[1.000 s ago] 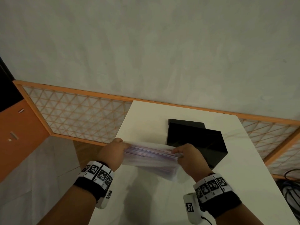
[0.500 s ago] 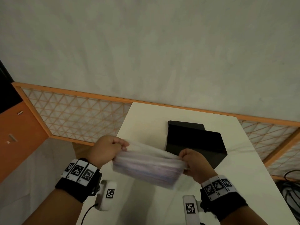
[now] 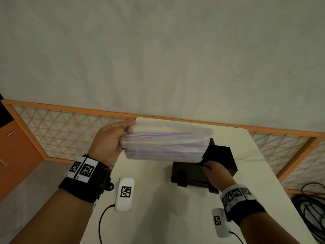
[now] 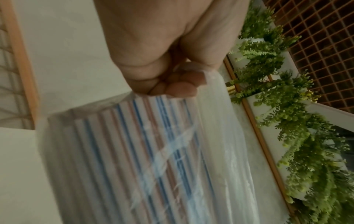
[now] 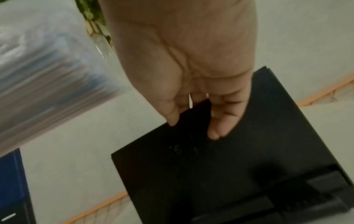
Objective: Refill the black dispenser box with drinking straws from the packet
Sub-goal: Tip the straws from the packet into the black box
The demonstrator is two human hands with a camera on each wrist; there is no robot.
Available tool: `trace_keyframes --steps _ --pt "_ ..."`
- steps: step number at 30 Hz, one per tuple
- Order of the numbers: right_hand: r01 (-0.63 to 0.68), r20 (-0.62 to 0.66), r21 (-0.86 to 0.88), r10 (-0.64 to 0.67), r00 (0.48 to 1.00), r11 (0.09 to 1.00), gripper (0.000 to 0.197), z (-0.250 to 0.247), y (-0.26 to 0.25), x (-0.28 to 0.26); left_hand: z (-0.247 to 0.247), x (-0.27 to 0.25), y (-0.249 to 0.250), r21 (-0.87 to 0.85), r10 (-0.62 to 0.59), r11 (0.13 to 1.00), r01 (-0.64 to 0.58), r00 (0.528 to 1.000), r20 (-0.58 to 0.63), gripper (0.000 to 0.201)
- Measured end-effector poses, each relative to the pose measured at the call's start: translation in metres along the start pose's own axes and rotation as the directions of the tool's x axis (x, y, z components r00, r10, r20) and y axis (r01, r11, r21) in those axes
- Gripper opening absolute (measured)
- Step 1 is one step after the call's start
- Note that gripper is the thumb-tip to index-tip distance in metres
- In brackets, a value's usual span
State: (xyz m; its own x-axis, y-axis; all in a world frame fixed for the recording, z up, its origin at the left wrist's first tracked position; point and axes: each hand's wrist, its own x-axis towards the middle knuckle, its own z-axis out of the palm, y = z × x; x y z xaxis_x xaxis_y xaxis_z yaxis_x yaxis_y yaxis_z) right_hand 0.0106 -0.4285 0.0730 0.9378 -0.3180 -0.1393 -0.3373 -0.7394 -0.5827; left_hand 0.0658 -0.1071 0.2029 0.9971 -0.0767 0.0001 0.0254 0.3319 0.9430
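Note:
A clear plastic packet of striped straws point(image 3: 165, 145) hangs level above the white table point(image 3: 158, 217). My left hand point(image 3: 129, 126) pinches its left end; the left wrist view shows that hand point(image 4: 180, 84) bunching the plastic above the straws point(image 4: 153, 151). The black dispenser box point(image 3: 190, 175) stands on the table under the packet's right end. Its lid point(image 3: 219, 154) is tilted up. My right hand point(image 3: 208, 167) grips the lid's front edge, and in the right wrist view this hand point(image 5: 193, 119) has thumb and fingers on the black lid point(image 5: 210, 174). The box's inside is hidden.
An orange-framed lattice screen point(image 3: 70, 131) runs behind and beside the table. Black cables point(image 3: 311, 208) lie on the floor at the right. An orange cabinet point(image 3: 15, 155) stands at the left. Green plants point(image 4: 287, 106) show in the left wrist view.
My right hand has let go of the packet and taken hold of the box lid, which is now tilted up. My left hand alone has raised the packet higher.

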Motion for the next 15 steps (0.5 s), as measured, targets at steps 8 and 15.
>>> trace_keyframes --steps 8,15 --pt "0.029 0.009 -0.03 -0.029 1.0 0.999 0.024 0.02 0.003 -0.034 0.035 0.019 -0.02 -0.016 0.017 1.0 -0.015 0.996 0.09 0.047" --pt "-0.316 0.297 0.632 0.156 0.942 0.707 0.025 -0.006 -0.013 -0.068 0.054 0.025 -0.045 -0.057 -0.005 0.998 0.014 0.987 0.158 0.058"
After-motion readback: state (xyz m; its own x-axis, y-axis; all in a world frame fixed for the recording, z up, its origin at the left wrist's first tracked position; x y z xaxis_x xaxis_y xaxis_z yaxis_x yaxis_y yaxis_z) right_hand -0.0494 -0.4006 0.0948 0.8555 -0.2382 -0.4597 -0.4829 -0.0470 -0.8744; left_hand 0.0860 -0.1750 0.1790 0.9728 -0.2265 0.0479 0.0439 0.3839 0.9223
